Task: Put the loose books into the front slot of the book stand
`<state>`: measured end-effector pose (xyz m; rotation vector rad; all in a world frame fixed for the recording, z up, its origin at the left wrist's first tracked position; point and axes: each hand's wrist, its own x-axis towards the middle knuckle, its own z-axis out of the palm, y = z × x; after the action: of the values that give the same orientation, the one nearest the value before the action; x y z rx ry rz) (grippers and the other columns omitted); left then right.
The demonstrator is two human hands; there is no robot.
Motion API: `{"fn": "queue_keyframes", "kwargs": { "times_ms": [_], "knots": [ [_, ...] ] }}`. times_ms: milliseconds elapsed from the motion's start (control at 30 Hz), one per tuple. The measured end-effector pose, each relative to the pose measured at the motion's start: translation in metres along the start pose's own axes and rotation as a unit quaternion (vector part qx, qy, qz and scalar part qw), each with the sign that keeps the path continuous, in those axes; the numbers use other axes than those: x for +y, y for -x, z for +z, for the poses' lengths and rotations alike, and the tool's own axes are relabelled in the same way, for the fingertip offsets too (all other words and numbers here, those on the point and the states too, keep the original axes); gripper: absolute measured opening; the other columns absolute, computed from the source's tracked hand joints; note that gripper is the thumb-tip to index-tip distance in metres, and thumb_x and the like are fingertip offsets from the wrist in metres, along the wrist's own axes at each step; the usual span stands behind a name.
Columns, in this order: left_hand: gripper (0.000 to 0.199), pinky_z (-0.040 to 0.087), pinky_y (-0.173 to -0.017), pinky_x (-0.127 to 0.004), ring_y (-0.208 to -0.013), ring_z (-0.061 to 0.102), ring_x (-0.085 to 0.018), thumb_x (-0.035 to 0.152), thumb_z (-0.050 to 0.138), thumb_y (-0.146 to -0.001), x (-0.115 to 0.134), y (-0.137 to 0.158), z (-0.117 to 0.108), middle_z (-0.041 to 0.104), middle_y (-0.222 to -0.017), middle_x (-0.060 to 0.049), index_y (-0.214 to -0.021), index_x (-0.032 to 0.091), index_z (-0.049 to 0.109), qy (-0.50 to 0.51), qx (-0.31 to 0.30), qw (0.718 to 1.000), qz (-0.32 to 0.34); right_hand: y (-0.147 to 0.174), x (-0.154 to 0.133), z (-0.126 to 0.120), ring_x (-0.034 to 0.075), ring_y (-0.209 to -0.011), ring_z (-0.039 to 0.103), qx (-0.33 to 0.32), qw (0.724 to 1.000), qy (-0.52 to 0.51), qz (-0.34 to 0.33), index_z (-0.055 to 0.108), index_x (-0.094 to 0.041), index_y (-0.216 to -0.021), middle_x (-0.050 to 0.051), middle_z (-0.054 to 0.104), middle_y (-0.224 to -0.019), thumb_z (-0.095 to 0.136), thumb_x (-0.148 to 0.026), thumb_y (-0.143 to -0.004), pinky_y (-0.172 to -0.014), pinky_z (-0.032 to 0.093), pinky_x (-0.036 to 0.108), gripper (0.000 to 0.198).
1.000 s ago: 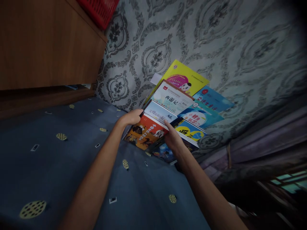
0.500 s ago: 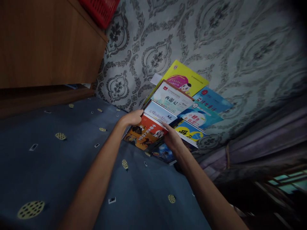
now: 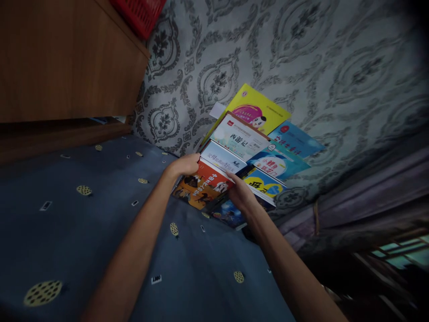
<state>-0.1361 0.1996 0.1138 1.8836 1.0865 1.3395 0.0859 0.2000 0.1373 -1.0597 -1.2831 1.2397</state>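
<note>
Several children's books stand in two leaning rows against the wall. At the front of the left row is an orange book (image 3: 205, 184) with animal figures on its cover. My left hand (image 3: 187, 164) is closed at its left edge, fingers partly hidden. My right hand (image 3: 239, 192) grips its right side, thumb on the upper corner. Behind it rise a pale blue book (image 3: 221, 156), a white book (image 3: 236, 136) and a yellow book (image 3: 271, 112). Just right of my right hand are a dark blue book (image 3: 228, 213), a yellow-and-blue book (image 3: 263, 182) and a teal book (image 3: 288, 163).
The books rest on a dark blue cloth (image 3: 110, 232) with pineapple prints. Grey patterned wallpaper (image 3: 217, 80) rises behind them. A wooden cabinet (image 3: 67, 58) stands at the left, with a red plastic basket (image 3: 142, 15) above. A purple curtain (image 3: 351, 201) hangs at the right.
The view has shifted very slightly. Both hands keep the same place on the orange book, and the books have not visibly moved.
</note>
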Motion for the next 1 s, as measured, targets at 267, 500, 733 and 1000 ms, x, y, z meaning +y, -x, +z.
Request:
{"fn": "queue_keyframes", "kwargs": {
  "times_ms": [267, 500, 733, 1000],
  "knots": [
    [0.030, 0.052, -0.087, -0.034, -0.103, 0.069, -0.030, 0.015, 0.062, -0.067, 0.008, 0.003, -0.005, 0.078, -0.111, -0.011, -0.093, 0.022, 0.074, -0.017, 0.012, 1.000, -0.020, 0.004, 0.006, -0.017, 0.016, -0.068, 0.071, 0.054, 0.994, 0.086, -0.029, 0.075, -0.016, -0.077, 0.004, 0.078, -0.076, 0.073, -0.030, -0.075, -0.064, 0.056, 0.023, 0.014],
    [0.027, 0.052, -0.085, -0.034, -0.101, 0.070, -0.032, 0.015, 0.063, -0.070, 0.021, 0.006, 0.000, 0.080, -0.104, -0.013, -0.093, 0.017, 0.076, -0.064, 0.003, 0.998, -0.019, 0.003, 0.007, -0.016, 0.015, -0.060, 0.067, 0.071, 0.993, 0.087, -0.043, 0.073, -0.018, -0.065, 0.003, 0.076, -0.066, 0.076, -0.031, -0.064, -0.057, 0.051, 0.024, 0.013],
    [0.039, 0.053, -0.084, -0.029, -0.106, 0.070, -0.027, 0.015, 0.060, -0.073, 0.036, 0.012, -0.005, 0.077, -0.117, -0.013, -0.110, 0.014, 0.074, -0.146, -0.035, 0.988, -0.032, 0.002, 0.004, -0.019, 0.017, -0.069, 0.073, 0.061, 0.993, 0.092, -0.031, 0.073, -0.020, -0.071, 0.003, 0.078, -0.073, 0.075, -0.030, -0.065, -0.060, 0.053, 0.023, 0.012],
    [0.043, 0.053, -0.085, -0.025, -0.108, 0.070, -0.025, 0.010, 0.056, -0.074, 0.037, 0.012, -0.007, 0.076, -0.121, -0.013, -0.114, 0.013, 0.072, -0.166, -0.033, 0.985, -0.032, 0.008, 0.001, -0.016, 0.017, -0.073, 0.073, 0.057, 0.995, 0.077, -0.021, 0.073, -0.020, -0.072, 0.004, 0.079, -0.075, 0.072, -0.025, -0.070, -0.064, 0.056, 0.022, 0.006]
  ]
}}
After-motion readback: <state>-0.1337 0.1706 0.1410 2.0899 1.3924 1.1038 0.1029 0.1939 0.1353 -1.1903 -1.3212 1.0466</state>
